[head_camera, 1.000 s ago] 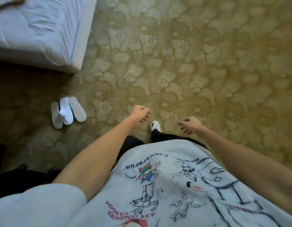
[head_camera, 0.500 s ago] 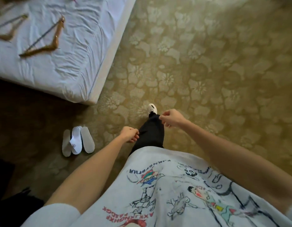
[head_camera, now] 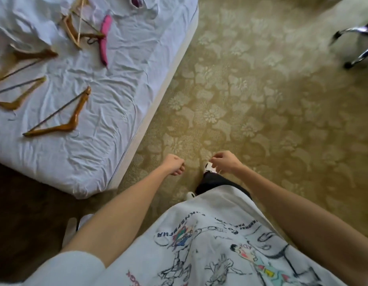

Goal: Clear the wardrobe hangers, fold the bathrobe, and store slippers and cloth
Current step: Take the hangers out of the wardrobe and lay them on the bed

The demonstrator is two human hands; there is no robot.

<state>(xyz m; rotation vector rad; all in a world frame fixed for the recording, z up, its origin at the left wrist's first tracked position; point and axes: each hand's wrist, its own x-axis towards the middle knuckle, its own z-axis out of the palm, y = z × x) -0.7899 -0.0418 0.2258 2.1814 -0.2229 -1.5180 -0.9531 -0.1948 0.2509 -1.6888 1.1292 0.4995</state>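
Several wooden hangers and one pink hanger lie bare on the white bed at the upper left. Crumpled white fabric lies at the bed's far corner; what it is I cannot tell. A pair of white slippers sits on the dark floor strip beside the bed, partly hidden behind my left forearm. My left hand hangs over the carpet with curled fingers and holds nothing. My right hand is loosely curled above my shoe, also holding nothing.
Patterned gold carpet spreads to the right of the bed. A chrome chair base on castors stands at the top right. The bed corner juts out just left of my legs.
The view has swung up and right along the bed, bringing more hangers and the chair base into sight. The slippers have slid down to the lower left. Both hands stay without anything in them.
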